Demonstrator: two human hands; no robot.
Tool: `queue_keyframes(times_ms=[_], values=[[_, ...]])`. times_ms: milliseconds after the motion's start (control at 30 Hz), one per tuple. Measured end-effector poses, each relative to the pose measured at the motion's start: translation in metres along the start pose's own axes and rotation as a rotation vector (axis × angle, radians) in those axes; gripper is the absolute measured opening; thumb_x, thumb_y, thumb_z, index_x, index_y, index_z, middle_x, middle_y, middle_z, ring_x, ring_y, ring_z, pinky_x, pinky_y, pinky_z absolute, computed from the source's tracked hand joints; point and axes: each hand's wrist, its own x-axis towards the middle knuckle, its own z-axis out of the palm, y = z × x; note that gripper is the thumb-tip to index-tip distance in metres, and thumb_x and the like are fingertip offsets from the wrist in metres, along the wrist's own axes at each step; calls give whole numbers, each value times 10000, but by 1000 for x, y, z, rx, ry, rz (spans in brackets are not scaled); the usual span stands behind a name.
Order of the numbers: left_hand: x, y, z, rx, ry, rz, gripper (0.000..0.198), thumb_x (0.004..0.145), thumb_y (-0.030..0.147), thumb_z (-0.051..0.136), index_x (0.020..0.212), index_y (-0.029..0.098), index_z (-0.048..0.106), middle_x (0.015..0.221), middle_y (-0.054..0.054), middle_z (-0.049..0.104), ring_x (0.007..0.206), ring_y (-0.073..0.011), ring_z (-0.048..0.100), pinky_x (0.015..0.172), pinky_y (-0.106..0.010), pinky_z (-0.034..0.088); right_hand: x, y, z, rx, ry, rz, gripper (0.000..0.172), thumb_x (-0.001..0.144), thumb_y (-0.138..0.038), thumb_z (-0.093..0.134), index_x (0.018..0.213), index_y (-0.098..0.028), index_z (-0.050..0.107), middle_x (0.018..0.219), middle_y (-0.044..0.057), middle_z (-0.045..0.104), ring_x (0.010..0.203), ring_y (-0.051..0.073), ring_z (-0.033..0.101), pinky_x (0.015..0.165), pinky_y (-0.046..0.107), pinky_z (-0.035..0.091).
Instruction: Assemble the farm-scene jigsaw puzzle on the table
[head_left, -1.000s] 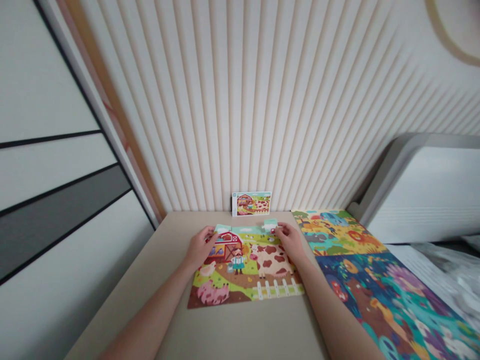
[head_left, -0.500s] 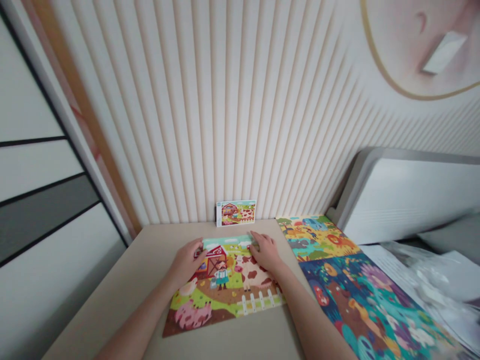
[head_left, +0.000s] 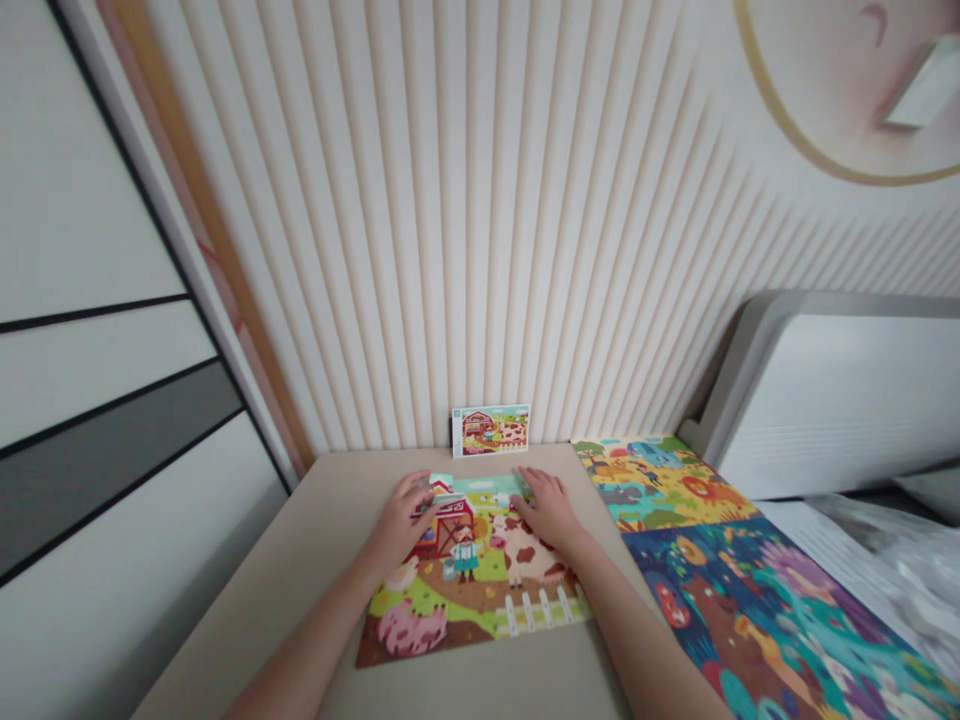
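A farm picture puzzle point(head_left: 480, 580) lies on the tabletop, showing a barn, a farmer, a cow and a pig. At its top left corner, a puzzle piece point(head_left: 442, 484) with part of the barn roof sits out of line with the picture around it. My left hand point(head_left: 407, 515) has its thumb and fingers closed on that piece. Over the top right corner, my right hand point(head_left: 551, 508) rests with its fingers apart, touching the puzzle's edge. Behind the puzzle, a small picture card point(head_left: 491, 430) of the same farm scene leans upright against the wall.
A beige table point(head_left: 315, 560) meets a ribbed wall point(head_left: 450, 220). To the right lie a safari puzzle point(head_left: 664, 482) and a dark blue forest puzzle point(head_left: 772, 610). Clear plastic wrapping point(head_left: 892, 560) is beyond them, beside a grey-edged headboard point(head_left: 847, 390).
The view has shifted, moving everything slightly right. The top left corner piece has come out of line with the puzzle under my left hand. My right hand stays at the top right corner.
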Motion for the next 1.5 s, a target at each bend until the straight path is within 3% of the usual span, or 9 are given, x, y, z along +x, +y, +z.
queue_keyframes(times_ms=[100,233,367,567,733,867,967,1200,1500], values=[[-1,3,2,-2,-13,5,247,960,333,517,1059,225,716,1447,-103,490,1301,-253,542,1153,-432,410,-3,-5,1,-54,-27,-25,575,917,-414,563,1468,-263,498,1488,108,523,1392,296,422,1174,523,184],[-2,4,4,-2,-29,-9,232,950,337,530,1029,225,718,1484,-93,487,1319,-260,533,1157,-441,403,-3,-6,-1,-20,-43,-23,551,904,-383,584,1443,-286,519,1469,102,535,1363,271,453,1167,506,185],[0,10,3,-44,-52,-24,192,931,352,557,956,225,699,1141,-85,695,1094,-246,652,1014,-402,502,0,-1,-1,77,16,-19,544,834,-348,673,1368,-284,594,1430,88,543,1286,260,522,1136,447,286],[-4,35,15,-113,-42,-144,204,927,381,558,839,215,636,880,-45,706,823,-207,671,778,-307,523,-1,0,2,285,112,-104,455,853,-273,639,1308,-287,637,1366,62,535,1173,221,594,1040,370,444],[-6,41,19,-222,-77,-172,213,915,409,574,902,208,641,917,-46,722,852,-205,686,791,-299,523,1,6,7,409,175,-83,543,855,-255,635,1394,-287,568,1294,73,586,1055,202,638,978,371,500],[-6,40,15,-420,-77,-234,234,916,386,579,1073,214,595,979,-41,712,897,-196,698,810,-303,539,5,13,9,484,175,56,488,862,-289,619,1346,-234,609,1005,58,691,886,200,673,820,350,550],[-6,39,16,-467,-58,-244,374,904,350,591,1250,223,526,981,-30,675,889,-187,693,804,-307,543,8,16,9,541,152,144,404,866,-317,595,1244,-192,663,839,40,687,749,186,671,680,302,546],[-7,30,20,-429,-98,-226,465,909,310,572,1360,213,520,1005,-45,679,896,-184,684,803,-297,528,7,18,3,509,178,120,238,844,-341,603,1024,-202,671,881,48,705,781,184,671,697,290,536],[-5,37,15,-437,-110,-233,431,891,292,588,1308,187,594,1020,-78,730,923,-207,699,816,-309,531,3,12,4,432,102,69,326,915,-370,530,1193,-210,590,811,17,671,701,165,646,625,255,480]])
